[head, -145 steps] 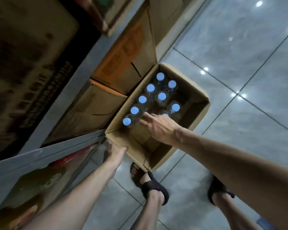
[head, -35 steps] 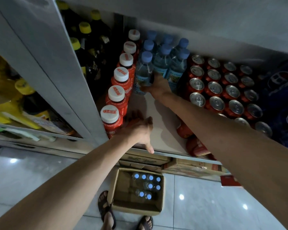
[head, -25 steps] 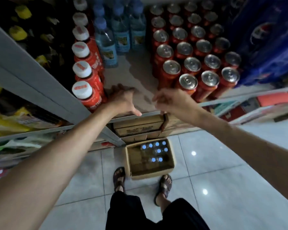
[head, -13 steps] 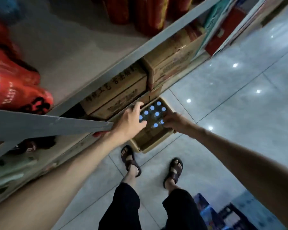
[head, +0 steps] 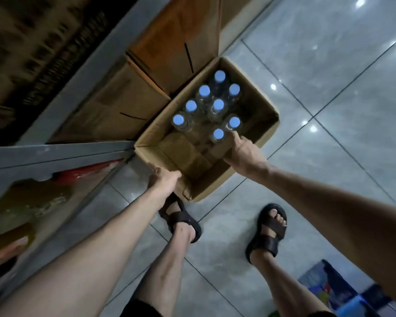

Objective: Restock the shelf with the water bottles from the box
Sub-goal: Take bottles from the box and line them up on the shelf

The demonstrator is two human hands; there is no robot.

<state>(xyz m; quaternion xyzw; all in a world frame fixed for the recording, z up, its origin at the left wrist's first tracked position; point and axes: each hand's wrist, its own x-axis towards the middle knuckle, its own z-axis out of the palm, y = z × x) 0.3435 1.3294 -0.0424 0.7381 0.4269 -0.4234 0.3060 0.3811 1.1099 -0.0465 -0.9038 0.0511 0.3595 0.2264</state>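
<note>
An open cardboard box (head: 264,99) stands on the tiled floor against the foot of the shelf (head: 62,152). Several clear water bottles (head: 217,106) with light blue caps stand upright in its far half; the near half shows bare cardboard. My right hand (head: 246,154) reaches into the box from the right, one finger stretched out and touching the nearest bottle (head: 218,135). Its other fingers are hidden behind the hand. My left hand (head: 164,177) holds the near rim of the box, fingers curled over the edge.
Closed brown cartons (head: 114,106) sit under the shelf just left of the box. My sandalled feet (head: 181,220) stand right behind it. A blue package (head: 329,289) lies on the floor at the lower right. Grey tiles spread out to the right.
After setting a bottle on the upper shelf, my right hand came away bare. I bent down; my left hand left the shelf edge for the box rim, and my right hand went into the box.
</note>
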